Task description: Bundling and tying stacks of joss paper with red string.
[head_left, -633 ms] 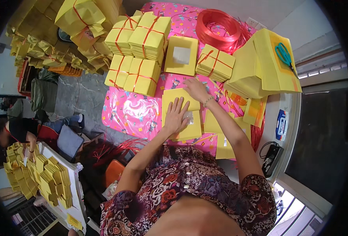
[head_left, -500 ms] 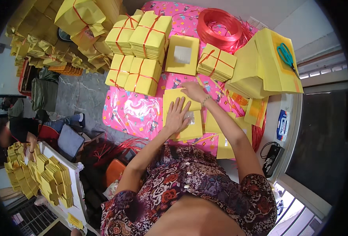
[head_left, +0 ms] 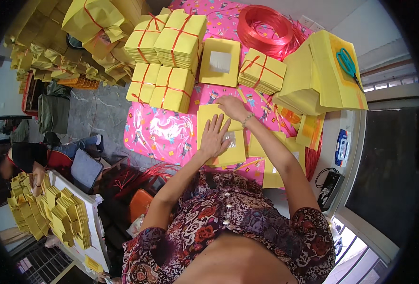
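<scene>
A yellow paper envelope (head_left: 236,150) with a clear window lies in front of me on a pink patterned table cover (head_left: 148,137). My left hand (head_left: 214,138) rests flat on it, fingers spread, partly covering the window. At the envelope's upper edge is my right hand (head_left: 233,109), its fingers bent and pressed together on the paper; the fingertips are partly hidden. Just beyond stands a yellow piece with a pale window (head_left: 220,62). Other loose yellow pieces (head_left: 273,177) lie under and beside my right forearm.
Tied yellow bundles (head_left: 174,87) stand at the back left, another bundle (head_left: 262,71) at the back right. Behind it sits a red twine coil (head_left: 265,32). Teal-handled scissors (head_left: 345,62) lie on a tall yellow stack (head_left: 304,78). A person (head_left: 32,158) works at a side table (head_left: 96,227).
Both hands stay almost where they were on the envelope. My right fingers have shifted slightly at its upper edge. The whole view has moved a little.
</scene>
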### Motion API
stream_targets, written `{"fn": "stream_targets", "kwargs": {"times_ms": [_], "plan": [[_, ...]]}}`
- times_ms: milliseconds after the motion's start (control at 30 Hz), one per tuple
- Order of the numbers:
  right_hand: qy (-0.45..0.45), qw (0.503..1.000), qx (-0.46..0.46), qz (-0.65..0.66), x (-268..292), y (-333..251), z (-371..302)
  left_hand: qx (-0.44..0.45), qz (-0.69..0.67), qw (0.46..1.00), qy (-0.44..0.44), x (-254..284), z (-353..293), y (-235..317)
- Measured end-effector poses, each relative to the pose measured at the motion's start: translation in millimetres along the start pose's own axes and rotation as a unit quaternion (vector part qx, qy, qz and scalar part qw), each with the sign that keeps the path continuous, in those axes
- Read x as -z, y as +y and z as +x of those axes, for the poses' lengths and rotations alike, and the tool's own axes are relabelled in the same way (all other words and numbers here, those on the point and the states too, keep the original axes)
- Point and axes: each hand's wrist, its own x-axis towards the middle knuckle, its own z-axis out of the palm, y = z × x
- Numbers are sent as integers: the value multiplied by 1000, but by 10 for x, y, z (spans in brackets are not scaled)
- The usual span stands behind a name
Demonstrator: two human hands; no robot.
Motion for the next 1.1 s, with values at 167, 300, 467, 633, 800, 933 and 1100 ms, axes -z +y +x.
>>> {"fn": "stream_targets", "kwargs": {"times_ms": [167, 300, 467, 633, 800, 933, 1100], "plan": [[30, 999, 23, -6, -88, 62, 13, -1, 15, 1000, -17, -6, 13, 0], [32, 999, 18, -2, -99, 44, 11, 5, 4, 1000, -18, -26, 3, -9], [43, 999, 22, -15, -112, 52, 17, 2, 13, 1000, -29, -47, 21, -22], [148, 986, 62, -43, -71, -58, -158, 6, 19, 998, -53, -73, 30, -38], [214, 967, -114, 77, -18, -392, -795, 12, 20, 998, -62, -41, -9, -44], [187, 977, -77, 65, -264, -245, -1085, 11, 40, 998, -55, -84, 0, -55], [243, 966, -40, 76, -424, -93, -1082, 11, 40, 997, -64, -138, 30, -49]]}}
